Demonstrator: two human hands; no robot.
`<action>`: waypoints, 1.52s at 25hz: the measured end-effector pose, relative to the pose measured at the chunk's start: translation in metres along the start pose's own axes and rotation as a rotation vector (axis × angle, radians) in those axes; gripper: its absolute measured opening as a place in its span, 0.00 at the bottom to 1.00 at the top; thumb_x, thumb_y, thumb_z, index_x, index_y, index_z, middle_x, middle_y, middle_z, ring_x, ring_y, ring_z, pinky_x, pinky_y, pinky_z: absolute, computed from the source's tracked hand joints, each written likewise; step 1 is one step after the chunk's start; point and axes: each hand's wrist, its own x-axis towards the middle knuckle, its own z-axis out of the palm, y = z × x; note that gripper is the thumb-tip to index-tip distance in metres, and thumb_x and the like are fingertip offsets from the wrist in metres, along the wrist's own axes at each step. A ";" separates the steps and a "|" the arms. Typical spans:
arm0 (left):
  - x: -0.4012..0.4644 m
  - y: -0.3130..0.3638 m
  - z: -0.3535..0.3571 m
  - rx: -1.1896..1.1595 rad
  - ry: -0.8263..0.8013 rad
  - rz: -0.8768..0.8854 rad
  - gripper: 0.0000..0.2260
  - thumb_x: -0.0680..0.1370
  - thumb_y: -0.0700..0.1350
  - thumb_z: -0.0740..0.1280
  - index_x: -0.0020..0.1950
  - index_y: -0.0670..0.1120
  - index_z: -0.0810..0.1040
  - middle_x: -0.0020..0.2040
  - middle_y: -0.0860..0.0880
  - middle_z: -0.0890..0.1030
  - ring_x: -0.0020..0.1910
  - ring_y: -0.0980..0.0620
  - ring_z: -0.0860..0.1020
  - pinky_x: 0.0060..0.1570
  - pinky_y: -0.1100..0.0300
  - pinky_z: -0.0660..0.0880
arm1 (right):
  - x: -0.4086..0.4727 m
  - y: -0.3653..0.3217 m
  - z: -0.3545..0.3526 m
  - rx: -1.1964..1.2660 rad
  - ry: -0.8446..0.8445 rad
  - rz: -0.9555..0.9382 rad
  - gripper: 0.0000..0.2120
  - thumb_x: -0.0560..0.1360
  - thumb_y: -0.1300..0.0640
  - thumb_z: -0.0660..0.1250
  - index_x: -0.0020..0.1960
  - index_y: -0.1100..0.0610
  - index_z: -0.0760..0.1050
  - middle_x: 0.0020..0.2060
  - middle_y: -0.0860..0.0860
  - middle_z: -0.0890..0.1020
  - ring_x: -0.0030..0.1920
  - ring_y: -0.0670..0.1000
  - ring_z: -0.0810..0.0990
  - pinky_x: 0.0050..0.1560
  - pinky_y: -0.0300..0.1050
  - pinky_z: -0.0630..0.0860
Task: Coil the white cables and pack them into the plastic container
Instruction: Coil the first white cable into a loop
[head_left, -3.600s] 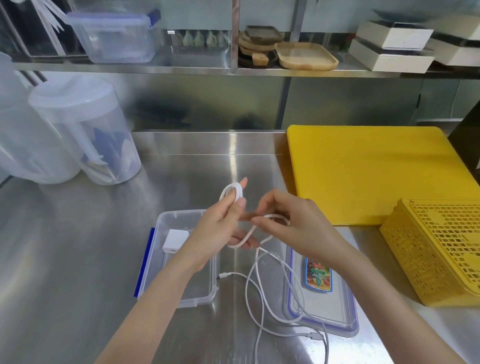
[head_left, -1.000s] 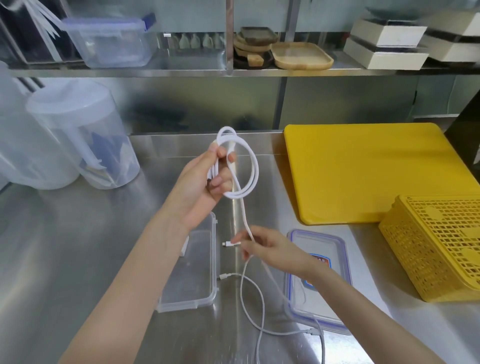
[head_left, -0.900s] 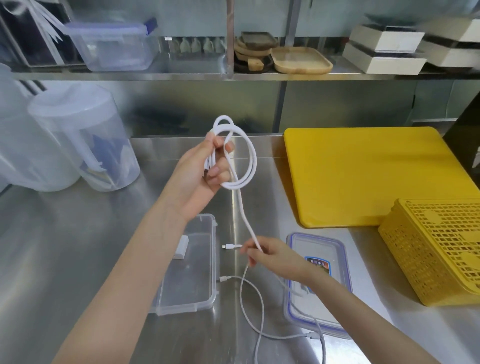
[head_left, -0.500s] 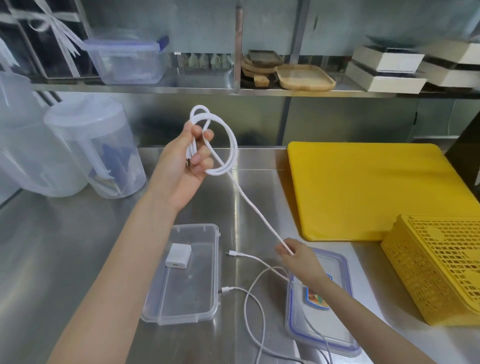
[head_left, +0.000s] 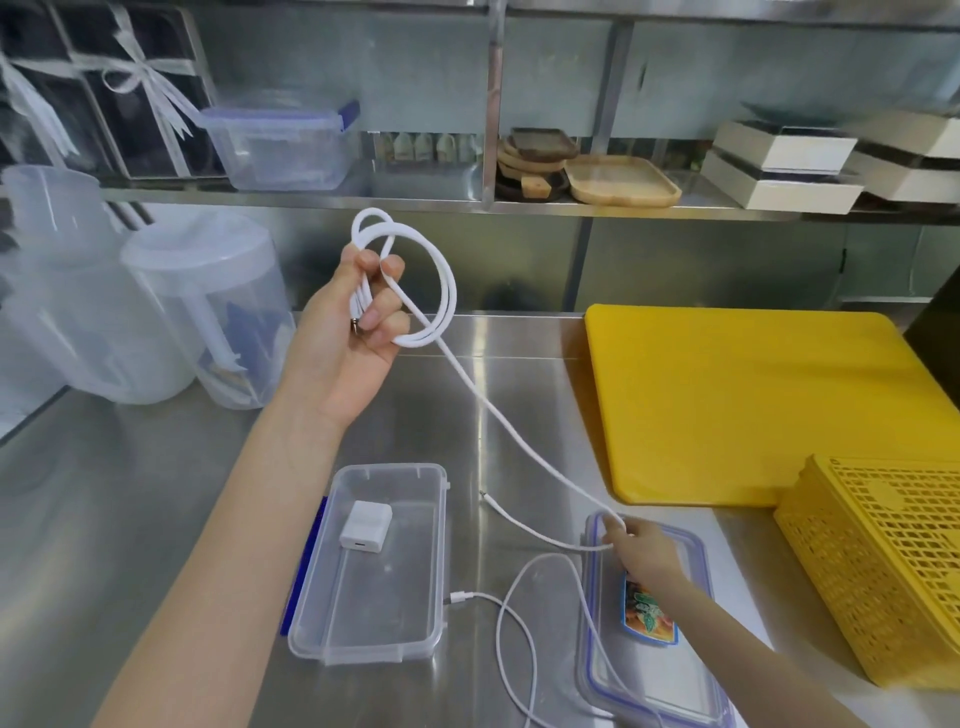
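My left hand (head_left: 345, 332) is raised above the steel counter and grips a coil of white cable (head_left: 441, 291) with a few loops. The cable's free length runs taut down to my right hand (head_left: 641, 551), which pinches it over the container's lid (head_left: 691, 691). The short tail with its plug lies on the counter beyond that pinch. A second white cable (head_left: 519, 639) lies loose on the counter between the lid and the clear plastic container (head_left: 441, 551). A white charger block (head_left: 365, 524) sits inside the container.
A yellow cutting board (head_left: 753, 400) and a yellow perforated basket (head_left: 883, 571) lie to the right. Two clear plastic jugs (head_left: 208, 312) stand at the left. A shelf behind holds a lidded box (head_left: 280, 145), wooden trays and white boxes.
My left hand has risen with the coil. My right hand has slid along the cable to the right, over the lid, and the stretch between the hands has grown longer and taut.
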 end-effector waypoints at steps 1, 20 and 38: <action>0.001 0.002 -0.001 -0.021 0.002 0.000 0.14 0.81 0.45 0.50 0.38 0.48 0.68 0.29 0.55 0.76 0.18 0.57 0.62 0.19 0.68 0.58 | 0.000 0.002 0.000 -0.046 -0.010 0.001 0.17 0.78 0.49 0.56 0.39 0.57 0.76 0.29 0.53 0.77 0.38 0.55 0.77 0.46 0.50 0.77; -0.029 -0.084 -0.006 0.042 0.013 -0.351 0.16 0.81 0.47 0.53 0.36 0.46 0.72 0.32 0.51 0.78 0.17 0.58 0.63 0.17 0.71 0.62 | -0.069 -0.074 -0.031 1.710 -0.681 -0.033 0.15 0.60 0.62 0.68 0.46 0.61 0.83 0.42 0.54 0.85 0.42 0.50 0.85 0.43 0.46 0.82; -0.050 -0.111 -0.030 -0.190 0.108 -0.444 0.11 0.78 0.47 0.56 0.38 0.48 0.71 0.31 0.54 0.76 0.16 0.58 0.62 0.19 0.70 0.55 | -0.084 -0.088 -0.015 1.674 -0.730 -0.054 0.21 0.65 0.72 0.57 0.56 0.62 0.74 0.30 0.50 0.75 0.27 0.44 0.74 0.32 0.35 0.76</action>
